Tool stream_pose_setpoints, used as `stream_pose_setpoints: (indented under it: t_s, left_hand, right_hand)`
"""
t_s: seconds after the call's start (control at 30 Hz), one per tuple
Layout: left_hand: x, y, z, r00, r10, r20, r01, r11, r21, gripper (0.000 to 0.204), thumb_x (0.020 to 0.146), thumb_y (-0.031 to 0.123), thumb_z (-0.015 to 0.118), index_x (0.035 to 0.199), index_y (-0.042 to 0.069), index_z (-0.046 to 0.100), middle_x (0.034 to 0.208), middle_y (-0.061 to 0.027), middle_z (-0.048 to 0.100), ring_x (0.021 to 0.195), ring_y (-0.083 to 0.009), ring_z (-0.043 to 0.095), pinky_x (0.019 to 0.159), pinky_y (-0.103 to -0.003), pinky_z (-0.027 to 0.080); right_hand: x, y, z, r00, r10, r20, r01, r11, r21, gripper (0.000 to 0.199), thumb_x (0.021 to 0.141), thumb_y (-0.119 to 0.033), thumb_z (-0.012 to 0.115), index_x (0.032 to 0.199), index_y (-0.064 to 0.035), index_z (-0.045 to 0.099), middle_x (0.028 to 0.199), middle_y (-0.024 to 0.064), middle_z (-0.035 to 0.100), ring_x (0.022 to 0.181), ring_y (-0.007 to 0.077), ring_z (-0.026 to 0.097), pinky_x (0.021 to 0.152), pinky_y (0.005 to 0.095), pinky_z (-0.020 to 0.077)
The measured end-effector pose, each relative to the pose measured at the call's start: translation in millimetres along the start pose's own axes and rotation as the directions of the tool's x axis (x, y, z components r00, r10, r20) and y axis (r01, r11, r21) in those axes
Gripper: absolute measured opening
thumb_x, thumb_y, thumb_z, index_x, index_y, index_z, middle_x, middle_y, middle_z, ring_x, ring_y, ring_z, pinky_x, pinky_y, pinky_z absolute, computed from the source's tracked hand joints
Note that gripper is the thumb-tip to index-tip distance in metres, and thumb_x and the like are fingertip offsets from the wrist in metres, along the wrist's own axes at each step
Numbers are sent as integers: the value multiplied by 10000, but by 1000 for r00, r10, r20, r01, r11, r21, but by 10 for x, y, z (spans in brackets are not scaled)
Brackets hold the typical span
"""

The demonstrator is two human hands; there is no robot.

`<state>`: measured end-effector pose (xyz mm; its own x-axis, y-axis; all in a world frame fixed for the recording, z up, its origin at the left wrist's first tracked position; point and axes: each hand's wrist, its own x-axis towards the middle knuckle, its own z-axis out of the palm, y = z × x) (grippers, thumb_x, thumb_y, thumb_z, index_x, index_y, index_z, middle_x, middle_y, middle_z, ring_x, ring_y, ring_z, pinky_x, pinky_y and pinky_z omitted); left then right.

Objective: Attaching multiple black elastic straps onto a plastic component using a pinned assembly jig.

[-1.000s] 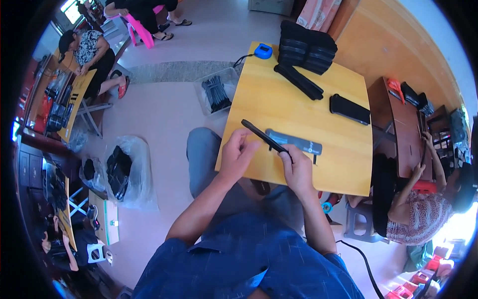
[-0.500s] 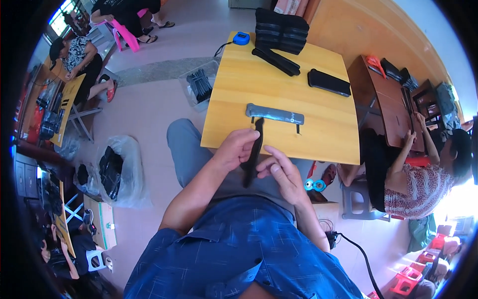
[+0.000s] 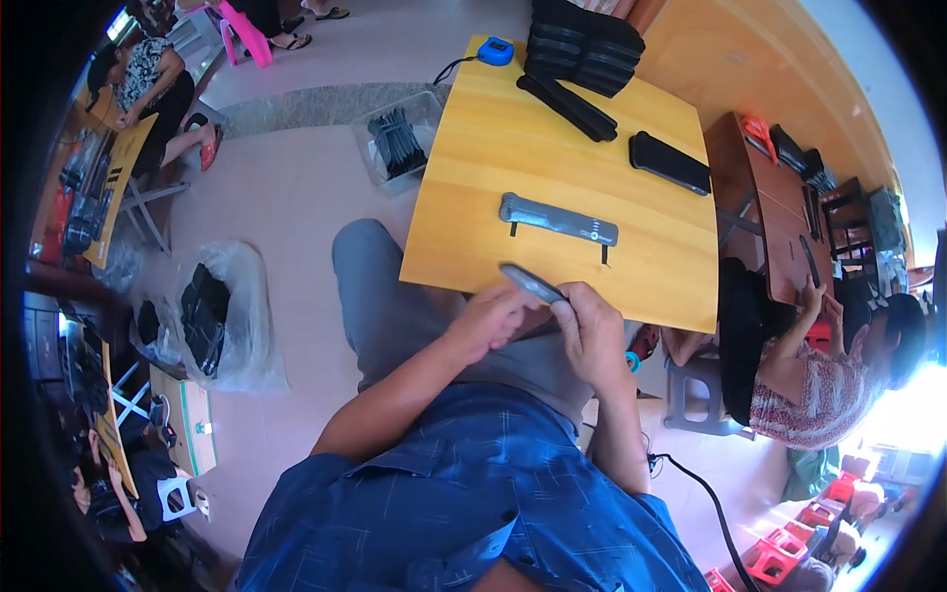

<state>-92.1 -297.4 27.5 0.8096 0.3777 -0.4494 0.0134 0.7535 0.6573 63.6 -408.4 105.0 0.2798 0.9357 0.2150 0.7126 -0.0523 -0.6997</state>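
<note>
My right hand pinches one end of a slim dark strip, thumb on top, just over the table's near edge. The strip's upper face looks grey and shiny, and it tilts up to the left. My left hand is curled close under the strip, fingers bent together and slightly blurred; whether they hold part of it is hidden. Beyond my hands a flat grey sleeve lies on the yellow wooden table. Short black tabs stick out under both its ends.
A stack of black pouches, a long black piece, another black pouch and a blue tape measure occupy the table's far part. Left of it stands a clear bin of dark strips. Co-workers sit at tables on both sides.
My right hand has gone from open fingers beside the strip to gripping its end. The strip has swung from steep to slanting, its grey face now showing. The view has shifted slightly.
</note>
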Motion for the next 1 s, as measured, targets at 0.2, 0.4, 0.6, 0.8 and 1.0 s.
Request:
stream_pose_setpoints:
  t_s: [0.2,0.4,0.6,0.8,1.0]
  left_hand:
    - [-226,219,-205,863,460,-210,-385,867,317,179,1038,218,642,1100,55,676,701,75,492,590,-17,421,515,-220,323]
    - [-126,267,-301,881,417,-222,-318,871,375,195,1026,201,642,915,43,667,715,56,522,658,-29,454,570,-232,350]
    - [-34,329,-389,891,311,-330,-212,929,305,275,1019,219,639,801,52,617,718,46,532,654,-42,464,567,-240,362]
    - [-78,410,-517,740,581,-340,-271,719,640,242,1037,228,620,888,39,601,749,-80,615,671,-218,619,617,-350,474]
    - [-249,444,-393,637,768,-67,-212,258,943,117,1017,165,605,995,50,610,846,-197,687,811,-412,692,689,-465,541]
  right_hand:
    - [108,446,140,952,162,261,-207,966,154,287,1104,-263,528,1013,-21,653,700,57,588,662,172,578,648,329,483]
    - [295,490,130,856,208,473,-301,945,130,264,1078,-265,591,986,-21,636,726,48,588,678,167,558,652,337,482]
    - [362,363,243,979,-15,202,6,999,47,157,949,-155,737,1006,-38,650,879,140,643,783,309,643,729,385,522]
    - [453,445,443,992,-103,75,108,992,-70,177,913,-164,757,1027,-47,688,929,156,682,883,361,667,790,436,539]
    - [426,505,604,994,-108,9,108,990,-90,114,884,-132,771,963,-52,752,915,129,692,892,341,662,788,424,541]
